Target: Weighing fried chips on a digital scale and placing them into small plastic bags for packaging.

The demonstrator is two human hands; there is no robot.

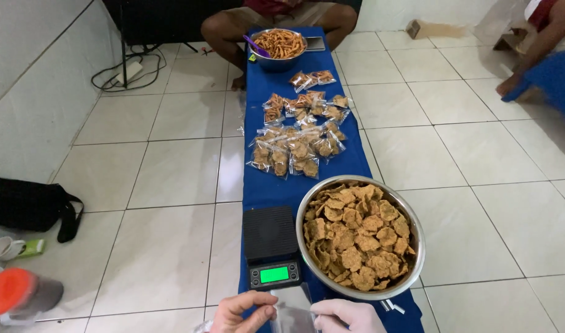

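Both hands pinch one small clear plastic pouch (293, 308) at the bottom edge of the view: the bare left hand (242, 312) closes thumb and fingers on its left upper edge, and the white-gloved right hand (349, 316) closes on its right edge. The pouch hangs between them, apparently empty.

Handling judgement: thin film, very light, limp and slippery; it likely creases or slips if gripped loosely. Hold it at the two mouth edges, as here, to keep the opening spread.

Just beyond the grip sits a black digital scale with a lit green display (272, 249), touching nothing held. Beside it, beyond the right hand, stands a wide round steel bowl heaped with flat brown crackers (414, 229); these look brittle.

Farther along the long blue cloth (265, 191) lie many filled clear packets of crackers (298, 145). Farthest, a second steel bowl of orange stick snacks (277, 60) with a purple scoop (256, 46) rests before a seated person (282, 15).
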